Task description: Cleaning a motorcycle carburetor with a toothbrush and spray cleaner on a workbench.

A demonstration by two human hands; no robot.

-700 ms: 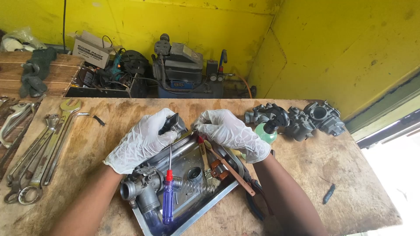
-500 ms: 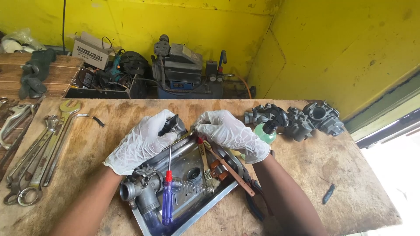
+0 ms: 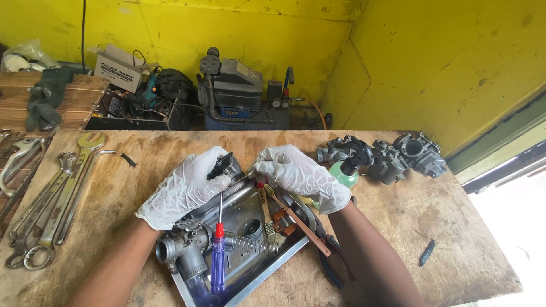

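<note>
Mid-frame, above tray (image 3: 273,272) on worktop (image 3: 170,148): left hand (image 3: 185,187) closed around dark part (image 3: 220,166); right hand (image 3: 298,173) pinching same part.

tray (image 3: 296,257): glossy metal | table (image 3: 466,239): rough wood | gloves (image 3: 185,187): matt latex

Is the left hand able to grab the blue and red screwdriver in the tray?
Probably yes. The left hand sits just above the screwdriver, which lies on top in the metal tray with nothing covering its handle. The hand is busy with a small dark part, though.
</note>
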